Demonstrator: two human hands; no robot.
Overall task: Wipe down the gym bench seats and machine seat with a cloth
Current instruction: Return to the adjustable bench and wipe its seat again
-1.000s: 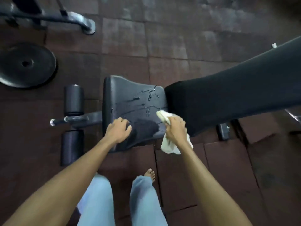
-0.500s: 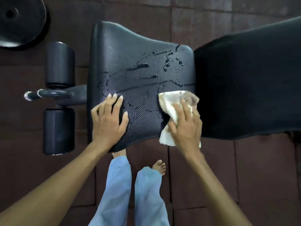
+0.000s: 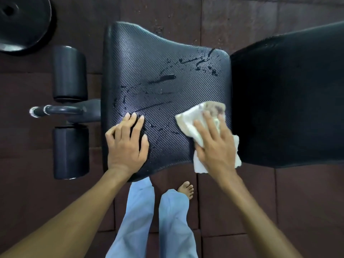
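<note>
A floor [image 3: 242, 25] of dark reddish rubber tiles fills the view, and the bench stands on it, running left to right. Its black back pad [image 3: 288, 99] takes up the right side, set just beside the seat [image 3: 149, 62], a wide textured black pad that flares toward the left. A black weight plate [image 3: 24, 25] lies flat on the floor in the upper left corner, well apart from the seat. Two black foam rollers [image 3: 69, 73] sit left of the seat, one above and one below a metal bar [image 3: 55, 109] that points left. The person stands at the near edge of the seat in light blue trousers [image 3: 135, 220]. The left hand [image 3: 126, 146] rests flat on the near left part of the seat, fingers straight and close together, holding nothing. The right hand [image 3: 214, 144] lies with its fingers spread and nearly straight on the cloth [image 3: 191, 120], pressing it down. This whitish, crumpled cloth lies on the near right corner of the seat, and its lower end hangs past the seat's edge. One bare foot [image 3: 186, 189] shows on the floor beyond the right trouser leg. Streaks and drops of water [image 3: 165, 78] lie across the middle and far right of the seat.
</note>
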